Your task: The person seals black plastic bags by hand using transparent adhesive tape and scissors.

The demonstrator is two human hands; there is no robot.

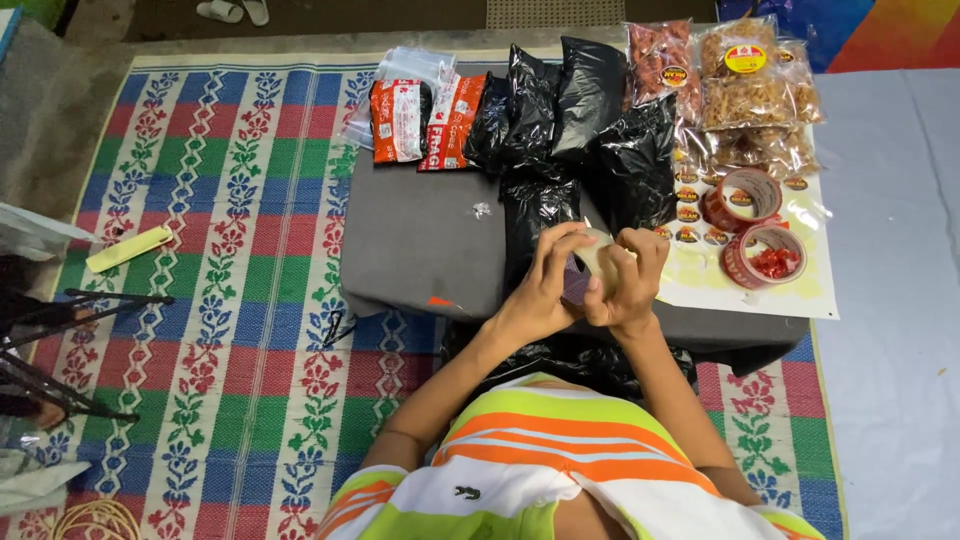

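Both forearms reaching forward from the torso and converging, left hand (540, 285) with fingers curled and fingertips raised, right hand (628, 280) just beside it, fingers bent inward, thumbs close, both hands clasped round one small item

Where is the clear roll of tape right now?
In the head view, the clear tape roll is near the middle, held between the left hand and right hand, above the grey board.
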